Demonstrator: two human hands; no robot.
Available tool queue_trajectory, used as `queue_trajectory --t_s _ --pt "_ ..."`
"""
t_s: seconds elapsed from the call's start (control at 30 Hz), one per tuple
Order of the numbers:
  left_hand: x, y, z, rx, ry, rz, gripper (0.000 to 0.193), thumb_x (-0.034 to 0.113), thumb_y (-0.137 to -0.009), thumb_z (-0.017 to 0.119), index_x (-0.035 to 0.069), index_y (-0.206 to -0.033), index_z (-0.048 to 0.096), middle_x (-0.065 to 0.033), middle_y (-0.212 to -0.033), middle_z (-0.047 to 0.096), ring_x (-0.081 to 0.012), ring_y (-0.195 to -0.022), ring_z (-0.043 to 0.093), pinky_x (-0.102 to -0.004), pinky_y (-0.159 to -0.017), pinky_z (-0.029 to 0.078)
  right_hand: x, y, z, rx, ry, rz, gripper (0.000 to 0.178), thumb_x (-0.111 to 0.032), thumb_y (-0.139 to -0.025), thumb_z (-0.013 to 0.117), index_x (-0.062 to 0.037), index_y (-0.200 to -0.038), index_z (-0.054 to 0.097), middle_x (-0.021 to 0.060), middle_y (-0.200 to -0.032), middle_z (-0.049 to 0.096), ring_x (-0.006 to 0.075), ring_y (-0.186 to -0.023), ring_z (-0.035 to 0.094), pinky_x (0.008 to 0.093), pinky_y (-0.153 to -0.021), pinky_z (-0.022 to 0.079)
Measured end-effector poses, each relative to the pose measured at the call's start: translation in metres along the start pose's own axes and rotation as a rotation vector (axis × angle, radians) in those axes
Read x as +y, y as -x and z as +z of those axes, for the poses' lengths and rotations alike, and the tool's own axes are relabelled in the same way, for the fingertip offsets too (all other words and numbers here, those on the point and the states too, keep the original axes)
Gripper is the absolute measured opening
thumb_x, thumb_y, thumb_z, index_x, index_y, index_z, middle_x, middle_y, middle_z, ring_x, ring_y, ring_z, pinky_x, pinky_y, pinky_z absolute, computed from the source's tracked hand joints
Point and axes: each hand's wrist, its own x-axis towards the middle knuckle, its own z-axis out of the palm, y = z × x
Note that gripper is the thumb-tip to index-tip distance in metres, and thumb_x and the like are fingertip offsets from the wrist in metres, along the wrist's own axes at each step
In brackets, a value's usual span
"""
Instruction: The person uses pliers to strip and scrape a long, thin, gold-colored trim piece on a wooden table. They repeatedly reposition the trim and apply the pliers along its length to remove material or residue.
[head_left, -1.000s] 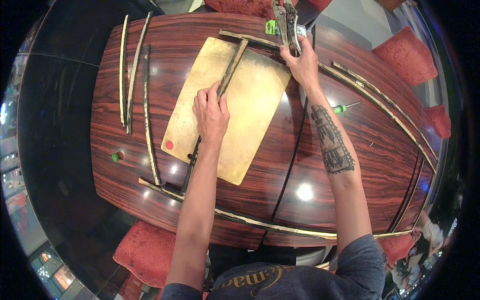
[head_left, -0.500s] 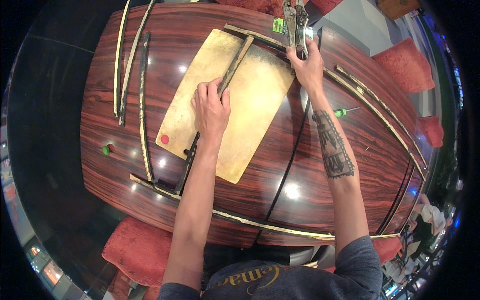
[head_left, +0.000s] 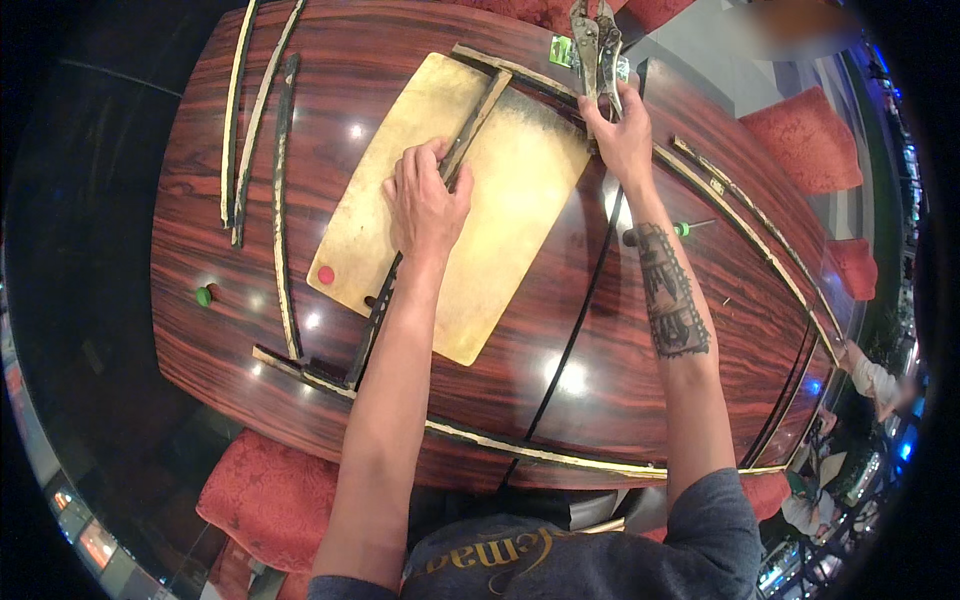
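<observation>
**Passerby:** what have you got there, and how are you gripping it?

**Me:** It's a long dark strip (head_left: 480, 118), slanted across the yellowed cutting board (head_left: 510, 225) on the glossy table (head_left: 590, 330). My left hand (head_left: 427, 200) is over the middle of it, forefinger on one side and thumb on the other. I've got hold of it, but you can't really tell how hard I'm squeezing. My right hand (head_left: 622, 130) is wrapped round the near ends of the locking pliers (head_left: 598, 65), up past the top corner of the board.

**Passerby:** is the strip heavy? looks kinda worn out.

**Me:** My guess is light and fairly stiff along its length, maybe a bit of give since it's so skinny. The face looks scuffed, so I'd treat it as a bit brittle and not twist it. Middle's the best spot — flat palm, pinch the sides. Holding one tip would probably let it swing.

**Passerby:** and slipping?

**Me:** The strip itself looks dry enough, but the shiny tabletop could let things skate. Far end sits right by a crosswise strip (head_left: 540, 83) — can't tell if they're joined. Pliers are likely the heavy bit, so a full wrap low on the handles makes sense.
</observation>
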Motion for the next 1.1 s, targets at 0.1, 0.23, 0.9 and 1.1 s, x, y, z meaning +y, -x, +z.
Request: queue_trajectory --t_s 0.1,0.23,0.9,1.1 --pt "0.005 -0.003 -0.004 -0.017 0.226 -0.098 0.045 0.028 -0.087 0.075 0.014 -0.128 0.061 -0.0013 -0.104 0.064 -0.0197 -0.095 0.061 -0.04 -0.092 0.042 0.003 0.0 -0.002 0.005 0.018 -0.003 0.052 -0.034 -0.084 0.078 -0.0006 -0.121 0.062 0.0077 -0.093 0.068 0.0197 -0.086 0.066 0.0345 -0.081 0.052" --pt "0.009 -0.005 -0.007 -0.07 0.084 -0.11 0.046 0.028 -0.086 0.077 0.017 -0.129 0.063 -0.0002 -0.101 0.064 -0.0172 -0.094 0.062 -0.0381 -0.091 0.042 0.002 -0.002 -0.005 -0.015 0.017 -0.024 0.052 -0.034 -0.085 0.078 -0.0006 -0.121 0.062 0.0079 -0.092 0.068 0.0197 -0.087 0.066 0.0342 -0.082 0.052" --pt "0.004 -0.002 0.004 -0.013 0.04 -0.004 0.035 0.026 -0.088 0.075 0.016 -0.121 0.068 -0.0024 -0.098 0.06 -0.0214 -0.097 0.061 -0.0394 -0.086 0.046 0.001 -0.004 -0.002 0.005 -0.047 0.035 0.051 -0.036 -0.084 0.077 0.0012 -0.117 0.062 0.0094 -0.096 0.07 0.0201 -0.088 0.066 0.034 -0.083 0.052" --pt "0.007 -0.005 0.001 -0.015 0.026 -0.077 0.034 0.027 -0.085 0.076 0.016 -0.117 0.068 -0.0016 -0.096 0.061 -0.0224 -0.097 0.061 -0.0401 -0.089 0.045 0.001 -0.008 -0.008 -0.071 -0.042 0.07 0.058 -0.035 -0.084 0.078 0.0005 -0.126 0.061 0.0092 -0.096 0.071 0.0191 -0.088 0.066 0.0338 -0.083 0.052"
